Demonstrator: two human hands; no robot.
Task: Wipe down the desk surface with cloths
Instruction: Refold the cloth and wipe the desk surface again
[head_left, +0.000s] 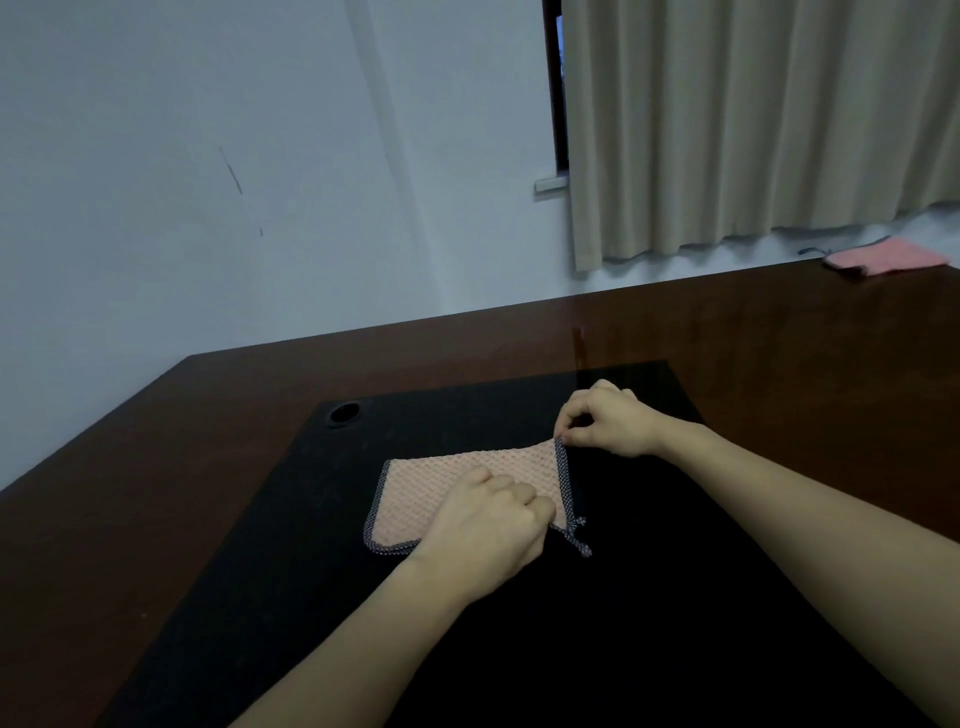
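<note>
Both hands pinch a pink waffle-weave cloth (467, 478) on the dark desk (779, 374): left hand (483, 525) near corner, right hand (608, 421) far corner. Uneven pulling could bunch it.

Cloth (467, 475) pink waffle w/ dotted navy trim (desk (779, 364) brown).

Two bare forearms, bare hands (488, 525), no sleeves visible

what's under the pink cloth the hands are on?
The pink cloth lies on the black mat atop the brown desk. The cloth and left hand cover that spot, so anything beneath is hidden.
</note>
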